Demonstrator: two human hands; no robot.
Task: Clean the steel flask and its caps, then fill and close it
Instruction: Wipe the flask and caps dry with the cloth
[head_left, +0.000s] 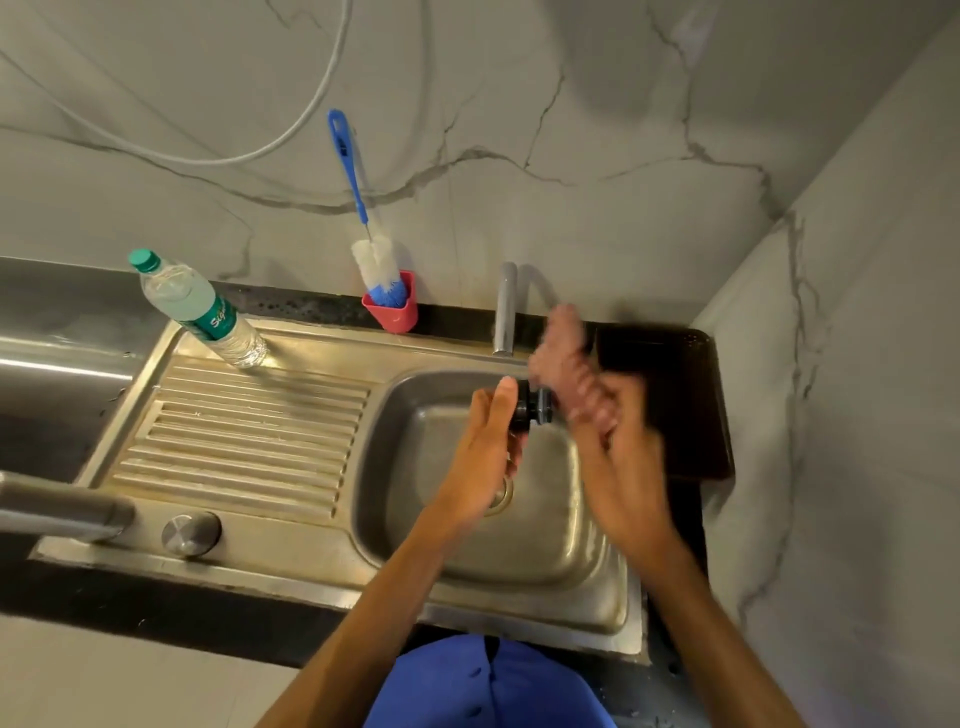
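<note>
Over the sink basin (441, 551) my left hand (485, 457) grips a small black flask cap (530, 410), thumb on its left end. My right hand (618, 441), blurred by motion, holds a pinkish scrub pad (561, 353) against the cap's right side. The steel flask (62, 506) lies on its side at the left edge of the drainboard, partly cut off by the frame. A round steel cap (190, 532) sits beside it on the sink's front rim.
A steel tap (505, 309) rises behind the basin. A blue-handled bottle brush (374, 260) stands in a red cup (392, 309) by the wall. A plastic water bottle (200, 312) with a green cap stands on the ribbed drainboard (244, 431). A dark mat (675, 405) lies right of the sink.
</note>
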